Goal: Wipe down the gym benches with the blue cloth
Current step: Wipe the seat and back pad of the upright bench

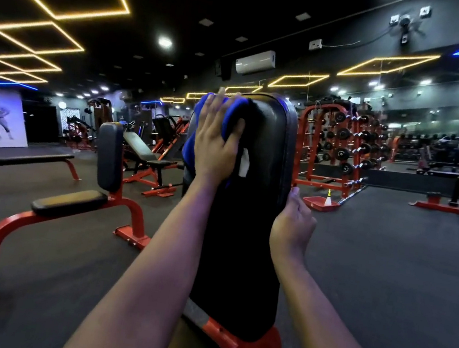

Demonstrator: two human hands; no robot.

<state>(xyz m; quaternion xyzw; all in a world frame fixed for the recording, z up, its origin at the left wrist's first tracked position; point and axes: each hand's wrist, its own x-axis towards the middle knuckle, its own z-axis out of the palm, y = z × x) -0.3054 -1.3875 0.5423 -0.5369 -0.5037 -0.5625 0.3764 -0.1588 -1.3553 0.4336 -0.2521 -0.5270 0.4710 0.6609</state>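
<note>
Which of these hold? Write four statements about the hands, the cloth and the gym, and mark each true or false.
1. The left hand presses the blue cloth against the top of the upright back pad. True.
2. The right hand holds the cloth too. False: it rests at the pad's right edge, with no cloth.
3. The neighbouring bench has an orange-red frame. True.
4. The red tray lies on the floor left of the pad. False: it lies right of it, by the dumbbell rack.

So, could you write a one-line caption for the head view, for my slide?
Left hand presses the blue cloth against the top of an upright bench backrest; right hand at its edge.
</note>
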